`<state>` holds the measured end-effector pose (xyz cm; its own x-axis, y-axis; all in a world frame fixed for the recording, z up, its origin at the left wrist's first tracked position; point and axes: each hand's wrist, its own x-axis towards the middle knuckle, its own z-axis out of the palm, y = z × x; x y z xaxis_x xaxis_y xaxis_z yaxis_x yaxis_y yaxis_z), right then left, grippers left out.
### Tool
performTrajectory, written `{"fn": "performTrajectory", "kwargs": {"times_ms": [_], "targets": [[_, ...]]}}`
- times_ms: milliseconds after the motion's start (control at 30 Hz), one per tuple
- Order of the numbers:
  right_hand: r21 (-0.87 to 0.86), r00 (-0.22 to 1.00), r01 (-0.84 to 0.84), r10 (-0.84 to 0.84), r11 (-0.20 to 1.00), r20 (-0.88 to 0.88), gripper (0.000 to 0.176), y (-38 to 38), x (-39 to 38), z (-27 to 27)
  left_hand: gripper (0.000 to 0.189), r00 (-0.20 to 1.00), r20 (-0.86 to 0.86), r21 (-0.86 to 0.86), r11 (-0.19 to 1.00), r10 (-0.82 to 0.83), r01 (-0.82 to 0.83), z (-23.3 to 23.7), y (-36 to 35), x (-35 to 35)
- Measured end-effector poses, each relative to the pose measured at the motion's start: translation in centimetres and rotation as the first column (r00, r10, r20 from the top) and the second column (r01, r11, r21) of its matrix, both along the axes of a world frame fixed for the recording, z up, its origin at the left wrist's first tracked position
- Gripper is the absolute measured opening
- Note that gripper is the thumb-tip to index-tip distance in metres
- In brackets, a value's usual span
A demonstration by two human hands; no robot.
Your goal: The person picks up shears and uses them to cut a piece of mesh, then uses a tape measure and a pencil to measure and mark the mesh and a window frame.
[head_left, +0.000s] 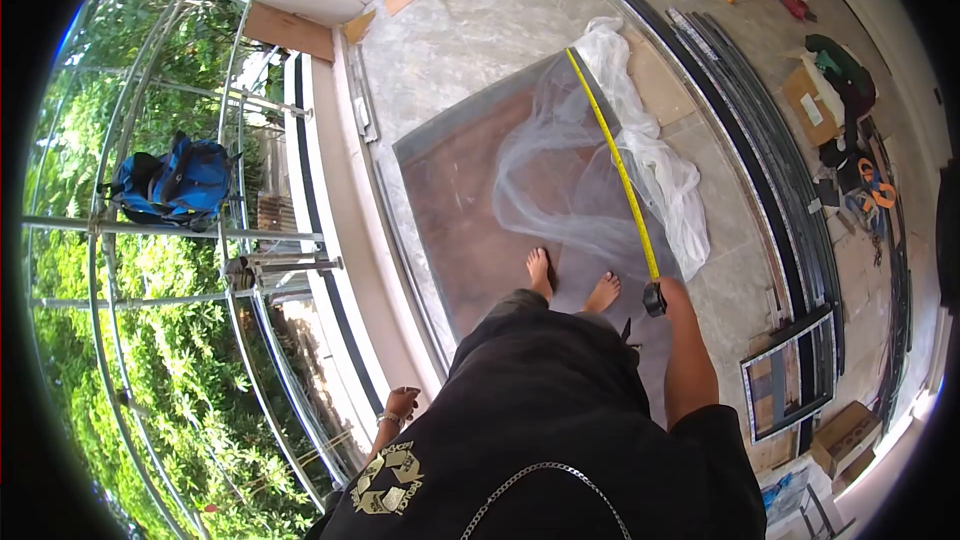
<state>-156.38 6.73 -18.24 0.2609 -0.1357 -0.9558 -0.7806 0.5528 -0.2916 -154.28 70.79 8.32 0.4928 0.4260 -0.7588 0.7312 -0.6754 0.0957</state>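
The right hand [674,289] is closed around the black case of a tape measure [654,299], held low beside the right leg. From the case the yellow blade [615,162] runs straight out to the far end of a brown sheet [455,210] lying flat on the floor, and its tip reaches the sheet's far corner. The blade passes over a heap of thin white mesh [650,155] that is spread across the far right part of the sheet. The person's two bare feet [541,271] stand on the sheet's near edge, just left of the case.

The left hand [400,404] hangs at the near left by a pale ledge [345,200], a bracelet at its wrist. Whether its fingers are curled or loose cannot be told.

Long dark rails [745,115] lie on the floor to the right, with a small framed panel [790,380] at their near end. A blue backpack [175,180] hangs on metal bars at the far left.
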Motion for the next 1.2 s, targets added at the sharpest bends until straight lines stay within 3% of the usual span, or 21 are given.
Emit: {"fn": "performTrajectory", "kwargs": {"times_ms": [267, 467, 633, 733, 833, 933, 1000, 1067, 1133, 1200], "targets": [[0.007, 0.999, -0.048, 0.048, 0.999, 0.016, 0.013, 0.0, -0.9, -1.3, 0.025, 0.991, 0.133, -0.120, 0.993, -0.003, 0.019, -1.6, -0.4, 1.9], [0.029, 1.000, -0.021, 0.021, 0.999, 0.000, 0.014, 0.0, -1.7, -0.8, 0.025, 0.995, 0.097, -0.124, 0.992, -0.022, 0.034, -0.7, -2.0, 3.5], [-0.106, 0.996, -0.071, 0.065, 0.992, -0.058, 0.016, -0.3, -4.7, -3.1, 0.024, 0.996, 0.086, -0.122, 0.992, -0.017, 0.028, -0.7, -1.4, 3.5], [-0.128, 0.997, -0.045, 0.036, 0.991, -0.073, 0.016, 0.1, -4.7, 3.3, 0.024, 0.997, 0.079, -0.129, 0.991, -0.013, 0.023, -0.9, -1.0, 3.3], [-0.145, 0.997, -0.075, 0.070, 0.987, -0.038, 0.015, 0.0, -6.5, 2.1, 0.024, 0.998, 0.066, -0.118, 0.993, -0.014, 0.022, -1.1, -0.9, 3.0], [-0.186, 0.997, -0.061, 0.069, 0.981, 0.033, 0.016, 0.4, -7.7, 0.0, 0.025, 0.992, 0.059, -0.121, 0.986, -0.108, 0.114, -1.5, -2.0, 4.0], [-0.180, 0.997, -0.070, 0.076, 0.981, 0.026, 0.016, 0.7, -7.7, -0.2, 0.025, 0.930, 0.151, -0.100, 0.931, -0.334, 0.351, -2.7, -4.0, 5.6], [-0.175, 0.997, -0.071, 0.077, 0.982, 0.025, 0.016, 1.3, -7.0, -0.8, 0.025, 0.574, 0.406, 0.055, 0.646, -0.711, 0.761, -8.0, -7.0, 9.3], [-0.155, 0.994, -0.106, 0.107, 0.982, -0.001, 0.017, 1.7, -7.3, -1.9, 0.027, 0.427, 0.455, 0.008, 0.483, -0.782, 0.876, -7.6, -14.3, 12.5], [-0.106, 0.997, -0.064, 0.069, 0.992, 0.036, 0.017, 2.1, -7.3, -1.2, 0.022, 0.519, 0.467, -0.190, 0.492, -0.716, 0.850, -8.8, -21.8, 15.0]]}}
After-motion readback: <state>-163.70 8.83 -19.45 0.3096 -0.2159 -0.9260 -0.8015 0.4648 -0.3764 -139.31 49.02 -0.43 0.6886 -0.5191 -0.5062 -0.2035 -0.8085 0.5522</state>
